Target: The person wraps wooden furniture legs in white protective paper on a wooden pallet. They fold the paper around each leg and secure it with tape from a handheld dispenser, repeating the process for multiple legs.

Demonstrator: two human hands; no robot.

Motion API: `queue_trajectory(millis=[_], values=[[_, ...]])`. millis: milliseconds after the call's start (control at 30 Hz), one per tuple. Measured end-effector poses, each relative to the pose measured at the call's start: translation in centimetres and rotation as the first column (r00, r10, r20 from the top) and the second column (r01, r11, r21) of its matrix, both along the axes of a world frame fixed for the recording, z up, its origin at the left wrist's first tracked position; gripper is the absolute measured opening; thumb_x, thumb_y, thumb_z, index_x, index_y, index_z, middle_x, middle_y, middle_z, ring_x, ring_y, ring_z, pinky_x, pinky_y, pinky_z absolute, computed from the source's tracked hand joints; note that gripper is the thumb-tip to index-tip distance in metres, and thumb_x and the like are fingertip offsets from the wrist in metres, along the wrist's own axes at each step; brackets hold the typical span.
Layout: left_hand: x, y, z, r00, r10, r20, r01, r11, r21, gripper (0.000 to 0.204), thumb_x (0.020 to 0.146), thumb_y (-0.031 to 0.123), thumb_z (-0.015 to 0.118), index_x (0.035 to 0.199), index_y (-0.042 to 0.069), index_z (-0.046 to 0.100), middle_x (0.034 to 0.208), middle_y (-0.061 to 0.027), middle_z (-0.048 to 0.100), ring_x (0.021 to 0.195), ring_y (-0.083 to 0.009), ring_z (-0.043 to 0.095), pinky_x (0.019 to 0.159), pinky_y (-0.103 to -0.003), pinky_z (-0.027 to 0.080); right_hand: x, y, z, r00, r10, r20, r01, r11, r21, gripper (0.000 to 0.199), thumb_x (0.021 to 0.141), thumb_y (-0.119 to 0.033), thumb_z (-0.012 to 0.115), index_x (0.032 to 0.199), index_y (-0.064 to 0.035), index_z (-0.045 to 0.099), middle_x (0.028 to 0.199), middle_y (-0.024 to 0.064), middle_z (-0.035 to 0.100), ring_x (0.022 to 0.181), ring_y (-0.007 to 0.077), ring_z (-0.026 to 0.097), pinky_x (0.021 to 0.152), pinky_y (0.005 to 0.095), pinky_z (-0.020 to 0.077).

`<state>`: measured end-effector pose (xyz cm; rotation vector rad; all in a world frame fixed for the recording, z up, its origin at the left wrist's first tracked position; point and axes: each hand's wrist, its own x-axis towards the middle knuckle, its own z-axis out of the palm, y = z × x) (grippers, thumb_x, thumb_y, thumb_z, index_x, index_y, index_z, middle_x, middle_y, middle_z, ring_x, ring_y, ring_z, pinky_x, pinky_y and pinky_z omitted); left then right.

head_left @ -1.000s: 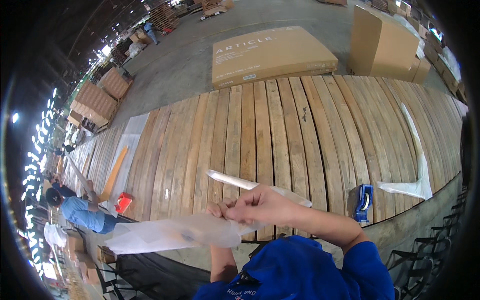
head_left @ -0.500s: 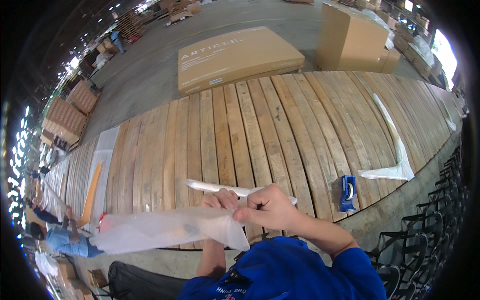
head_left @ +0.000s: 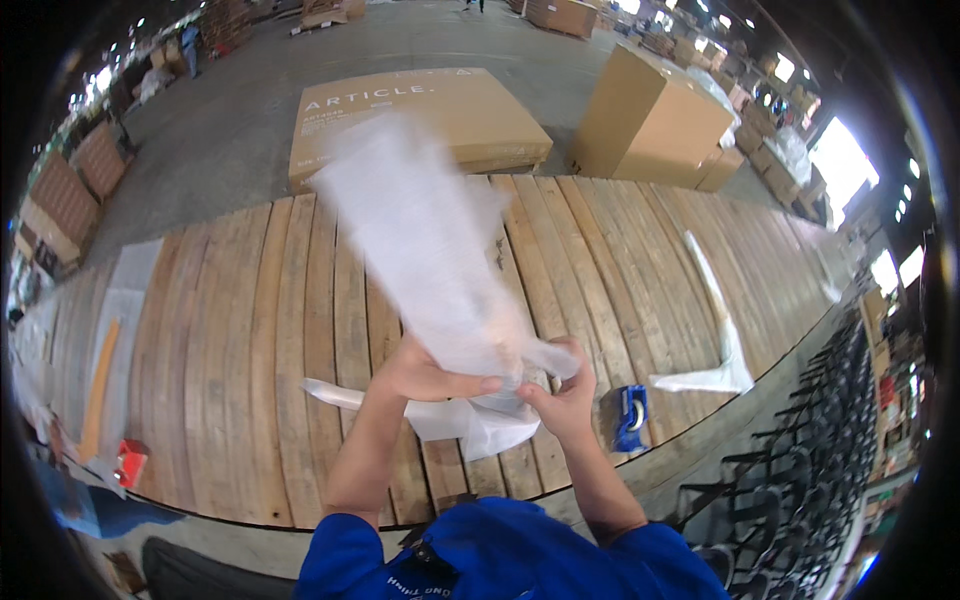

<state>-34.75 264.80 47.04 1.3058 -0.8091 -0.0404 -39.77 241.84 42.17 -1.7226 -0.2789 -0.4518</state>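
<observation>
A translucent white foam sheet (head_left: pixel 410 225) rises from my hands over the middle of the slatted wooden table, its upper end blurred by motion. My left hand (head_left: pixel 432 374) grips its lower left side, thumb in front and the other fingers hidden behind it. At the lower right corner my right hand (head_left: pixel 565 395) pinches a gathered fold. Under my hands lies a long white-wrapped piece (head_left: pixel 335 393), partly covered by loose white foam. A blue tape dispenser (head_left: pixel 631 418) stands to the right of my right hand.
The wooden table (head_left: pixel 220 350) holds an L-shaped wrapped piece (head_left: pixel 728 350) on the right. At left are an orange-brown wooden part (head_left: pixel 100 390) and a red tape dispenser (head_left: pixel 131 463). Large cartons (head_left: pixel 640 115) stand beyond; black metal frames (head_left: pixel 770 460) line the right.
The foam sheet has swung from the left of my hands to upright, pointing away from me. My hands have moved apart. My view has turned, uncovering the red tape dispenser.
</observation>
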Motion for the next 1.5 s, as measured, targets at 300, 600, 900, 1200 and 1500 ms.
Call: queue_trajectory(millis=[300,600,900,1200,1500], values=[[7.2,0.5,-5.3,0.976,-0.108,-0.191,0.036,0.937,-0.346,0.050,0.084,0.018,0.081,0.128,0.006,0.061,0.125,-0.0052,0.064,0.117,-0.0172,0.060,0.098,-0.033,0.047,0.6,-3.0,-11.1,0.822,0.063,-0.566,-0.204,0.961,-0.189,0.079,0.071,-0.015,0.090,0.136,0.0024,0.048,0.137,0.0164,0.055,0.129,0.0255,0.052,0.108,0.0429,0.0398],[2.2,-1.2,-40.0,0.903,0.024,-0.430,0.173,0.894,0.413,0.036,0.092,0.029,0.068,0.119,0.005,0.068,0.118,-0.0167,0.067,0.116,-0.0340,0.062,0.098,-0.043,0.047,3.7,-1.4,-16.6,0.847,-0.119,-0.517,0.062,0.990,-0.126,0.065,0.066,-0.001,0.089,0.123,0.0051,0.058,0.116,0.0144,0.067,0.107,0.0246,0.066,0.093,0.0382,0.0536],[-4.1,-3.3,-35.6,0.831,0.507,-0.231,-0.237,0.697,0.677,0.024,0.087,0.026,0.067,0.092,0.004,0.072,0.095,-0.0190,0.071,0.090,-0.0374,0.066,0.081,-0.046,0.051,1.7,-0.5,-17.6,0.860,-0.109,-0.499,0.227,0.957,0.181,0.059,0.067,0.000,0.086,0.120,0.0041,0.060,0.112,0.0119,0.068,0.100,0.0206,0.067,0.089,0.0368,0.0546],[-12.9,-4.2,-33.0,0.596,0.774,-0.216,-0.385,0.510,0.769,0.020,0.083,0.025,0.070,0.091,0.007,0.071,0.081,-0.0151,0.071,0.078,-0.0332,0.071,0.072,-0.040,0.055,-2.0,2.1,-16.3,0.830,-0.178,-0.529,0.377,0.878,0.296,0.047,0.076,0.000,0.079,0.120,0.0043,0.063,0.109,0.0105,0.070,0.094,0.0182,0.067,0.083,0.0329,0.0552],[-14.5,0.3,-33.1,0.601,0.432,-0.672,-0.058,0.863,0.502,0.023,0.082,0.022,0.076,0.090,0.004,0.065,0.089,-0.0112,0.069,0.087,-0.0197,0.067,0.078,-0.033,0.051,-2.8,-0.5,-24.0,0.640,-0.120,-0.759,0.531,0.783,0.324,0.050,0.081,-0.011,0.081,0.121,0.0079,0.059,0.111,0.0140,0.068,0.094,0.0239,0.068,0.085,0.0377,0.0545]])
